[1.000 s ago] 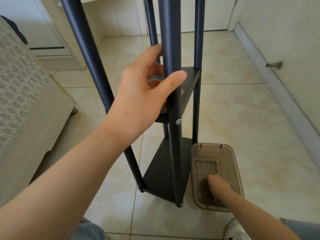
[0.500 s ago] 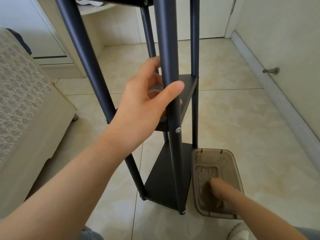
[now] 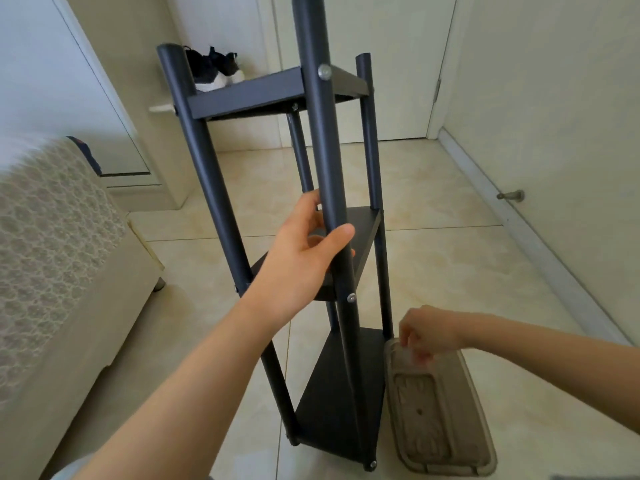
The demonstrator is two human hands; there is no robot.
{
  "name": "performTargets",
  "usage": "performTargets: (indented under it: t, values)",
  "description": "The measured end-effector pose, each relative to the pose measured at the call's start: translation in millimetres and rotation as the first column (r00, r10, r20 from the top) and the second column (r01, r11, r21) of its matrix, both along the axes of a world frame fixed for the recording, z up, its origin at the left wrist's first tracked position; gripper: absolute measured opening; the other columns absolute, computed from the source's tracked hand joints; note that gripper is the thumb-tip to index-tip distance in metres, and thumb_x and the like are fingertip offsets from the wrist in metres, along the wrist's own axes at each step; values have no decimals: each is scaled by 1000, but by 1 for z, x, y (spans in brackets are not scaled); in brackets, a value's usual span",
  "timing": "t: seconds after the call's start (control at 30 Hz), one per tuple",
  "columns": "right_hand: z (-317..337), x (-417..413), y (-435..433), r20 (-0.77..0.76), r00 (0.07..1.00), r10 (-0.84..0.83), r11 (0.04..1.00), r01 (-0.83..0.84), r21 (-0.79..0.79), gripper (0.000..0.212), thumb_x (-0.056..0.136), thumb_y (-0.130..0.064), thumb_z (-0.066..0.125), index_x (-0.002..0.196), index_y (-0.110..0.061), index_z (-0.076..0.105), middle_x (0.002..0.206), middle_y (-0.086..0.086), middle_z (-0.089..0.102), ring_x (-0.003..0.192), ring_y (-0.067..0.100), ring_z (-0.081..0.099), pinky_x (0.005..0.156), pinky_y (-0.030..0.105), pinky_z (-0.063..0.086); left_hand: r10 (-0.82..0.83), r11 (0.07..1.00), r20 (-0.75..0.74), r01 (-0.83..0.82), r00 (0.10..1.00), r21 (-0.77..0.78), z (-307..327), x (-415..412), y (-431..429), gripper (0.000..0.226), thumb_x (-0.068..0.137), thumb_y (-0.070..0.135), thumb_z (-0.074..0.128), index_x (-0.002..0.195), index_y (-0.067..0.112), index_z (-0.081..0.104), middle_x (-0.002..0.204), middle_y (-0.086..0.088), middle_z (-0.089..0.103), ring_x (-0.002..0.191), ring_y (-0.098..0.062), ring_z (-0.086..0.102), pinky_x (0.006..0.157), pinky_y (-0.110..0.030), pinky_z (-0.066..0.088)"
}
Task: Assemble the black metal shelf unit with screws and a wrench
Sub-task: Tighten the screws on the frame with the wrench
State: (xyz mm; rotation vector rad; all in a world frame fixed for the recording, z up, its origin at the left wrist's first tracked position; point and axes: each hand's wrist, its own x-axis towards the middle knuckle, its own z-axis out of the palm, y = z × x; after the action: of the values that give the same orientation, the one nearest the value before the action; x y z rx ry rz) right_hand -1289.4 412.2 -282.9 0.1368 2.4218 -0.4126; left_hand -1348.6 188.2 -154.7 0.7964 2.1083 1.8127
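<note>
Head view: shelf unit (image 3: 323, 140) upright on floor, centre. Left hand (image 3: 304, 261) wraps its near post, above middle shelf. Right hand (image 3: 427, 332) over brown bin (image 3: 446, 441) at right, fingertips bunched; whether they hold screw, cannot tell. Best: steady post, secure pinch first.

The near post (image 3: 325, 150) runs out past the top edge, so I can't see its end. My left hand (image 3: 301, 261) wraps it, its fingers mostly hidden behind the tube, and the hand covers the near-left part of the middle shelf (image 3: 363, 233). My right hand (image 3: 427, 332), over the brown bin (image 3: 446, 427), is blurred at the fingertips (image 3: 420, 356); whether they pinch anything I cannot tell. At the left the sofa (image 3: 52, 254) smears and is cut off. The far shoes (image 3: 214, 71) sit half behind the left post (image 3: 194, 140).
</note>
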Motion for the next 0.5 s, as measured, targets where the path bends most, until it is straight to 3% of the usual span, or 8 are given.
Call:
performTargets:
  t: [0.1, 0.23, 0.37, 0.5]
  values:
    - [59, 3, -9, -142, 987, -74, 974, 42, -221, 9, 94, -10, 61, 96, -7, 69, 85, 2, 76, 73, 10, 73, 62, 15, 54, -52, 999, 15, 51, 999, 6, 3, -2, -6, 50, 100, 16, 59, 145, 28, 41, 114, 7, 70, 100, -13, 72, 84, -28, 60]
    - [124, 14, -25, -317, 887, -336, 824, 114, -555, 10, 100, -16, 56, 94, -13, 62, 80, 3, 76, 68, 16, 74, 57, 19, 54, -29, 999, 9, 29, 1000, 27, 5, 2, -7, 40, 101, 16, 57, 137, 29, 47, 103, 5, 71, 95, -15, 73, 85, -27, 60]
    - [159, 12, -46, -451, 757, -473, 720, 38, -693, 10, 103, -20, 49, 95, -17, 54, 67, 3, 72, 53, 17, 66, 52, 21, 51, 23, 999, -29, -21, 999, 47, 6, 9, -8, 19, 101, 25, 53, 119, 30, 53, 92, 0, 70, 85, -18, 73, 79, -25, 60]
    - [165, 4, -64, -527, 668, -526, 680, -43, -732, 12, 104, -20, 45, 95, -24, 51, 46, -7, 39, 42, 12, 37, 44, 24, 37, 56, 997, -57, -53, 997, 50, 7, 13, -15, 14, 102, 25, 52, 113, 32, 53, 87, -2, 68, 79, -20, 73, 77, -27, 60]
